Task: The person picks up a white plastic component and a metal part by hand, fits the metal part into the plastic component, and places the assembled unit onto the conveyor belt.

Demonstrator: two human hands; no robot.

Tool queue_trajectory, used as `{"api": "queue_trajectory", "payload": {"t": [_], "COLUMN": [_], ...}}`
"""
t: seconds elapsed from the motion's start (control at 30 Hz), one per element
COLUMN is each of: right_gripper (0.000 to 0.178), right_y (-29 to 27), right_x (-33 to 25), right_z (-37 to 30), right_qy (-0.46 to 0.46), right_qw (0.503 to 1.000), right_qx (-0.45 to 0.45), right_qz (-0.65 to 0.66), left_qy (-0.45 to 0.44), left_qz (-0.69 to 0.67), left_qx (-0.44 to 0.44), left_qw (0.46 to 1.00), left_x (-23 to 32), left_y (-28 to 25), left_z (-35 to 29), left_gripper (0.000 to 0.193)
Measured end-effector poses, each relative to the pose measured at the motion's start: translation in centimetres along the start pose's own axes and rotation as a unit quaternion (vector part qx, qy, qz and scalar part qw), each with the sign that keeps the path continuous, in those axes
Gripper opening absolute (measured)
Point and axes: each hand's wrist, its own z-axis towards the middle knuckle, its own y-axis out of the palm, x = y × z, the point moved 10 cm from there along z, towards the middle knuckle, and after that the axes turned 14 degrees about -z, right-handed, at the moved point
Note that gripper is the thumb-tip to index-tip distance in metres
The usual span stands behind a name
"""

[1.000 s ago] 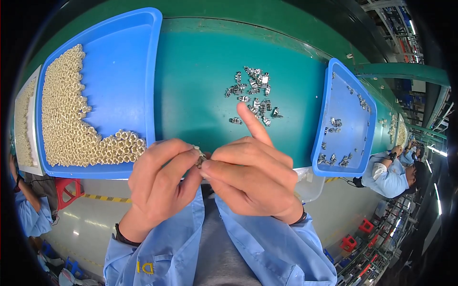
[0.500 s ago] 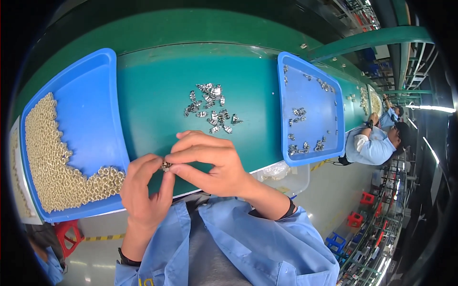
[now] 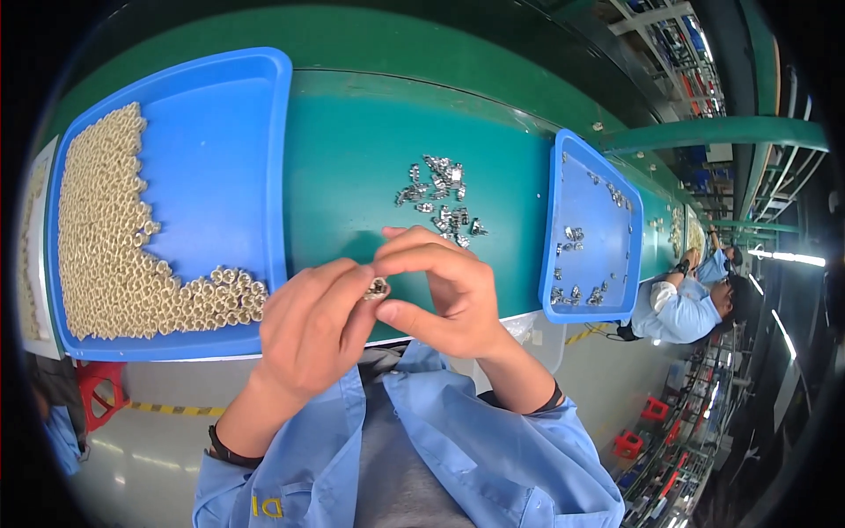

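In front of my body, just over the near edge of the green worktable (image 3: 343,132), both hands meet at a small round part (image 3: 377,289), pale at its rim with shiny metal inside. My left hand (image 3: 310,327) pinches it between thumb and fingertips. The thumb and index finger of my right hand (image 3: 447,286) close on it from the other side. Beyond my right hand lies a loose pile of small shiny metal pieces (image 3: 447,176). To the left, many cream-coloured ring-like parts (image 3: 106,238) fill much of a blue tray (image 3: 216,158).
A second blue tray (image 3: 591,207) on the right holds scattered small metal pieces. Beneath the table edge there is a clear plastic bin (image 3: 547,345). Farther right, a co-worker in light blue (image 3: 673,310) sits along the bench. A red stool (image 3: 99,394) stands at lower left.
My view has shifted, so trays and pile sit differently in the picture. My hands still hold the small part together; the right fingers are spread a little wider around it.
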Motion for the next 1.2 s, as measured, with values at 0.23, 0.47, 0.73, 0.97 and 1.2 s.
{"api": "queue_trajectory", "payload": {"t": [0.23, 0.47, 0.73, 0.97, 1.2], "right_gripper": [0.026, 0.022, 0.02, 0.025, 0.03], "right_y": [0.3, 1.8, 4.3, 6.1, 7.1], "right_x": [-1.6, -4.0, -7.9, -10.2, -10.5], "right_z": [0.8, 1.7, 3.4, 3.3, 3.3], "right_qy": [-0.047, -0.091, -0.161, -0.203, -0.212], "right_qw": [0.998, 0.994, 0.985, 0.974, 0.972], "right_qx": [0.015, 0.016, 0.027, 0.067, 0.042], "right_qz": [-0.05, -0.06, -0.051, -0.081, -0.089], "left_qy": [-0.059, -0.072, 0.009, 0.012, 0.016], "left_qz": [-0.066, -0.084, 0.021, 0.003, -0.017], "left_qx": [0.016, 0.007, 0.055, 0.117, 0.121], "left_qw": [0.996, 0.994, 0.998, 0.993, 0.992], "left_x": [-0.8, -0.8, 1.7, 2.4, 2.3], "left_y": [-1.9, -4.0, -7.7, -9.2, -9.9], "left_z": [-0.4, -1.3, -2.3, -3.8, -4.2], "left_gripper": [0.037, 0.031, 0.038, 0.041, 0.043]}}
